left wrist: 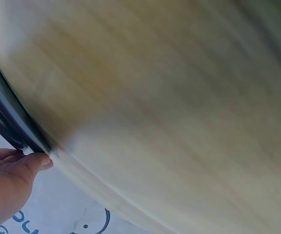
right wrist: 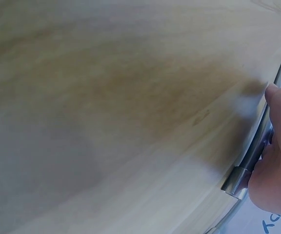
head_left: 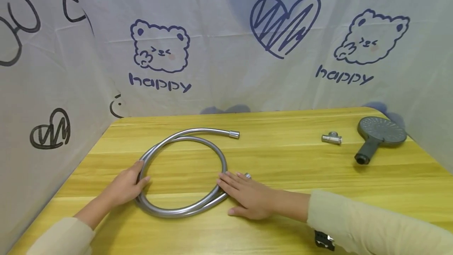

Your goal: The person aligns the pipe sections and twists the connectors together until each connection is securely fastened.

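A silvery shower hose (head_left: 177, 211) lies coiled in a ring on the wooden table. One metal end fitting (head_left: 234, 134) points right at the back of the ring; the other end fitting (head_left: 247, 175) peeks out behind the right hand. At the ring's left side, the left hand (head_left: 124, 186) grips the hose between thumb and fingers. The right hand (head_left: 253, 198) rests on the ring's right side, its fingers extended over the hose and covering part of it. In the right wrist view, an end fitting (right wrist: 235, 182) sticks out beside the right palm.
At the right of the table (head_left: 283, 160) lie a small metal tee valve (head_left: 332, 138) and a dark grey shower head (head_left: 382, 131). A printed white cloth (head_left: 219, 70) hangs behind and along both sides. A black wristband (head_left: 324, 241) shows under the right sleeve.
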Available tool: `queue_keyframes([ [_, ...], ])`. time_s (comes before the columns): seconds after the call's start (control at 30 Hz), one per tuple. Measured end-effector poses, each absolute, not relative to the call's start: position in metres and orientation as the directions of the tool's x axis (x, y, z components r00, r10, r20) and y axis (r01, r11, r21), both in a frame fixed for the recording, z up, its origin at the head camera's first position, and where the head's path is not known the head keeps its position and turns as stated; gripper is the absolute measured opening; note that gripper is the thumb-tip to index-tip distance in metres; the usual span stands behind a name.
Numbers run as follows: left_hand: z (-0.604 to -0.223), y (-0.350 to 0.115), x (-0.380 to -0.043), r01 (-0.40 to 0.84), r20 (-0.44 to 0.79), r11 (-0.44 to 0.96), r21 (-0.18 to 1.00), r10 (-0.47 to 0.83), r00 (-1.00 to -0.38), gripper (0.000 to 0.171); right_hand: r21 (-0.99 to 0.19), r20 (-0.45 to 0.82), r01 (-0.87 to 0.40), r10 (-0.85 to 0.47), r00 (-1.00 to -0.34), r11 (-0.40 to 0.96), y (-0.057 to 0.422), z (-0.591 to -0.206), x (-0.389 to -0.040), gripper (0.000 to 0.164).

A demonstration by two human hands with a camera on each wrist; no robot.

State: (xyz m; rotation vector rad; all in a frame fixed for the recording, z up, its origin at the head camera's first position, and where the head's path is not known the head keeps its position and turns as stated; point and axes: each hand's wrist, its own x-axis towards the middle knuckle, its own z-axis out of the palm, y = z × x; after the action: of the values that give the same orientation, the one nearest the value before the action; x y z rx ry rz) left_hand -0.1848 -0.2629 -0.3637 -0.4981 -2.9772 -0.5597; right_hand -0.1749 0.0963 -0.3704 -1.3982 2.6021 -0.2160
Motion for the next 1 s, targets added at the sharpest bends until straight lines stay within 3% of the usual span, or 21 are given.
queue_keyframes([
  [0.63,-0.364,-0.25,-0.181,0.314,0.129,0.884,0.346,0.286,-0.949,0.062,-0.246,-0.07,-0.806,-0.84,-0.539,0.538,0.113,-0.369,-0.17,0.067],
  [1.0,-0.37,-0.251,-0.176,0.319,0.045,0.897,0.305,0.321,-0.946,0.074,-0.252,-0.025,-0.812,-0.843,-0.538,0.526,0.126,-0.371,-0.169,0.066],
])
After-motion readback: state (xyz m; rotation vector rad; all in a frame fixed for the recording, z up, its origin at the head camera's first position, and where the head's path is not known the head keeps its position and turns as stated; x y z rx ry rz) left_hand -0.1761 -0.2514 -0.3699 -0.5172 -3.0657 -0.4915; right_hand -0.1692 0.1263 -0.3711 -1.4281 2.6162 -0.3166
